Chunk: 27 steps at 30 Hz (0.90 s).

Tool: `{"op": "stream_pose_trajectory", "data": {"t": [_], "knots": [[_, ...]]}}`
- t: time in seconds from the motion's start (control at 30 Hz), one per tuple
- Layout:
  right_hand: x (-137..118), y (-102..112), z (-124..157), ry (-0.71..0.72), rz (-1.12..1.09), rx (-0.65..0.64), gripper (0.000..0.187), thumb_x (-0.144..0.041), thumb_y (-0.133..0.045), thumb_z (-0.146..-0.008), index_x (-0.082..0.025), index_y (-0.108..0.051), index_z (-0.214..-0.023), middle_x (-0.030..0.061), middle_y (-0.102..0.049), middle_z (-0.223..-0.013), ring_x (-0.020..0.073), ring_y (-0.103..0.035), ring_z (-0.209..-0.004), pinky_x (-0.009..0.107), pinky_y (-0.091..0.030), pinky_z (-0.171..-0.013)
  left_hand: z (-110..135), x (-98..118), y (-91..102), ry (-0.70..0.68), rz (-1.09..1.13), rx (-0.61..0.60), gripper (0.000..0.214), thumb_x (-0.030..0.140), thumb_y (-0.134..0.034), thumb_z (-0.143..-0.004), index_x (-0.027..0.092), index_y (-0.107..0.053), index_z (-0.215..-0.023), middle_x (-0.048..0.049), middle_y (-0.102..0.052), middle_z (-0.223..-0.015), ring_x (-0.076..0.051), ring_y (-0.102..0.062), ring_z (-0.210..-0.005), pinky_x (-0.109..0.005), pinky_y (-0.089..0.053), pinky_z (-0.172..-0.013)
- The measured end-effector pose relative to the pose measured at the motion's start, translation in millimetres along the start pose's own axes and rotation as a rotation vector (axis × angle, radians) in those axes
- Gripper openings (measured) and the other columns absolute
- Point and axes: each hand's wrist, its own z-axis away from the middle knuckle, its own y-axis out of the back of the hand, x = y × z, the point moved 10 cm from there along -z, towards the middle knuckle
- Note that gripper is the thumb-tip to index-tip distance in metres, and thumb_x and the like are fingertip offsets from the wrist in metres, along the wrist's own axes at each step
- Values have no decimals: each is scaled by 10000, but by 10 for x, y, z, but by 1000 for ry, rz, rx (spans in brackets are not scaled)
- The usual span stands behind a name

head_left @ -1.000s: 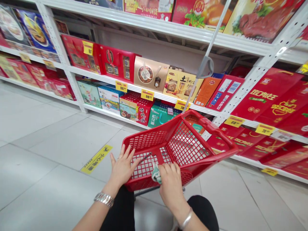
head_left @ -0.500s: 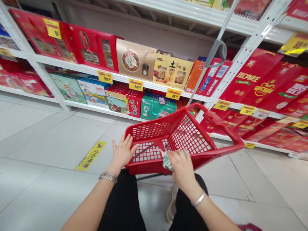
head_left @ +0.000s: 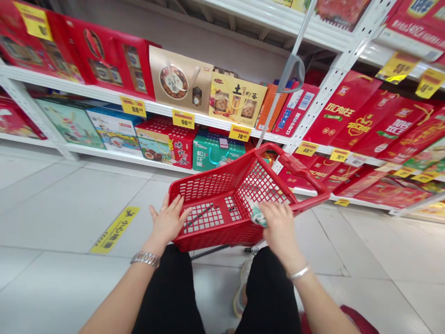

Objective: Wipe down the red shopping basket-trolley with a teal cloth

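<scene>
A red plastic shopping basket (head_left: 215, 185) stands on the floor in front of my knees, tilted toward me, with a grey pull handle (head_left: 291, 69) rising from its far side. My left hand (head_left: 168, 220) lies flat against the basket's left near corner, fingers spread. My right hand (head_left: 278, 222) is closed on a small green-and-white cloth (head_left: 256, 214) and presses it against the inside of the basket's right wall. I wear a metal watch on the left wrist and a bangle on the right.
White store shelving (head_left: 104, 95) runs along the back, packed with red, gold and green gift boxes and yellow price tags (head_left: 183, 119). A yellow floor sticker (head_left: 114, 229) lies on the pale tiles to the left. A red object (head_left: 358, 320) shows at the bottom right.
My right hand with the cloth has slid from the basket's near rim to the right along its inner wall. The left hand has stayed on the left corner.
</scene>
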Motion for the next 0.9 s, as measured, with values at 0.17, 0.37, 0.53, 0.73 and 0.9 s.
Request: {"op": "stream_pose_trajectory", "data": {"t": [0.17,0.37,0.53,0.73,0.9], "knots": [[-1633,-497,44,375,-255,-209,492,-41,-520,-838,-223,-624,-1283,67,-654,-1329,239,-503,-1238,489,-187,-1205,25,16,30,-21,45,4,565,475,-322,-997,233,-509,-1471,-108,-458,-1566,-395,-186,-1542,-841,-154,-1115],[-1451,-665,8,283,-177,-304,483,-36,-522,-843,-233,-640,-1268,62,-696,-1234,239,-541,-1180,470,-221,-1186,13,-153,48,-9,24,-25,568,449,-317,-1000,203,-482,-1485,-96,-427,-1587,-367,-179,-1549,-816,-143,-1138],[-170,-224,-48,61,32,-108,562,36,-485,-744,-261,-696,-1172,51,-727,-1181,256,-535,-1187,471,-179,-1178,-93,-359,62,-8,48,-16,567,490,-344,-986,251,-496,-1478,-92,-445,-1580,-355,-183,-1550,-769,-218,-1150],[510,160,-157,-39,147,111,444,15,-470,-752,-231,-699,-1043,62,-735,-1081,267,-557,-1111,485,-173,-1167,-232,-442,241,23,40,59,564,465,-336,-985,215,-517,-1458,-129,-450,-1570,-340,-283,-1522,-749,-165,-1178],[74,-84,-299,-52,112,3,373,7,-508,-747,-216,-700,-976,77,-703,-977,276,-539,-1039,468,-201,-1132,-81,-95,377,37,98,203,583,440,-260,-1006,180,-511,-1465,-141,-469,-1554,-333,-336,-1500,-710,-193,-1197]]}}
